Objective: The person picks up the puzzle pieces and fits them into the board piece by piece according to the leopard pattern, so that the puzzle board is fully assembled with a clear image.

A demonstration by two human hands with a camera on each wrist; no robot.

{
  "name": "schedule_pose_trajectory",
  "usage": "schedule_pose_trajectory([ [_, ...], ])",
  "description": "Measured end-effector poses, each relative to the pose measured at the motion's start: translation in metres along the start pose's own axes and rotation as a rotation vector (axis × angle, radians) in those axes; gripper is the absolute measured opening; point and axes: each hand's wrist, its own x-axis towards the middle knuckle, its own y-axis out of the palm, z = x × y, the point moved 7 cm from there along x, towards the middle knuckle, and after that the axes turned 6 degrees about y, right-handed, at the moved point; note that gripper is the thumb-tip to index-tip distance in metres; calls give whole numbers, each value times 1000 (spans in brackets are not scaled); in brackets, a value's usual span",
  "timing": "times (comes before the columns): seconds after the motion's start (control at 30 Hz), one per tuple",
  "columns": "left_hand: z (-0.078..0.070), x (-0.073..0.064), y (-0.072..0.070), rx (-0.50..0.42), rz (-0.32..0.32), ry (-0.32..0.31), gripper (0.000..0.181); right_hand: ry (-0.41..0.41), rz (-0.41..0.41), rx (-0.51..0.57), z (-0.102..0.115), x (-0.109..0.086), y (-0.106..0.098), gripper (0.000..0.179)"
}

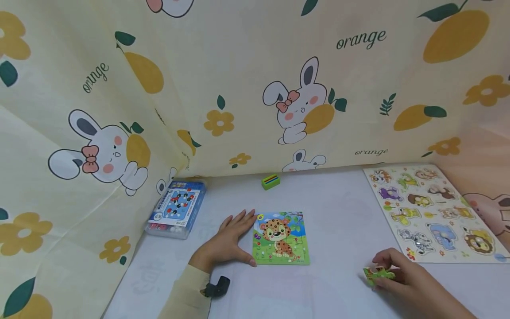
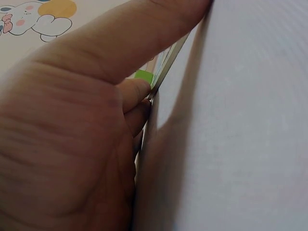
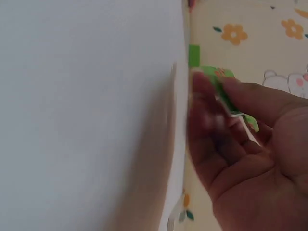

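Note:
A square picture puzzle of a spotted leopard cub [image 1: 280,239] lies flat in the middle of the white table. My left hand [image 1: 228,243] rests at its left side, fingers spread and fairly straight, with the thumb and index fingertip at the puzzle's edge. To the right, my right hand [image 1: 406,278] pinches green puzzle pieces [image 1: 377,275] between thumb and fingers, just above the table. In the right wrist view the green pieces [image 3: 228,96] show partly behind the thumb; their exact number is hidden.
A board of animal pictures [image 1: 432,212] lies at the right. A clear-sided box with a blue label [image 1: 175,210] sits at the left. Near the back stands a small green block with coloured stripes [image 1: 271,181]. Printed cloth [image 1: 247,88] hangs behind the table.

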Motion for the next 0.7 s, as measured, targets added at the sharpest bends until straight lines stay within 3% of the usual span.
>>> schedule_pose_trajectory([
  [0.13,1,1,0,6,8,-4,136,-175,-95,163,22,8,4,36],
  [0.2,2,1,1,7,9,-3,135,-283,-157,205,33,11,6,36],
  [0.3,2,1,1,5,12,-6,135,-374,-217,237,47,17,10,34],
  [0.4,2,1,1,5,12,-13,135,-404,-237,220,58,24,15,33],
  [0.7,-2,0,-2,-22,-6,9,136,-364,-244,216,77,51,33,33],
])
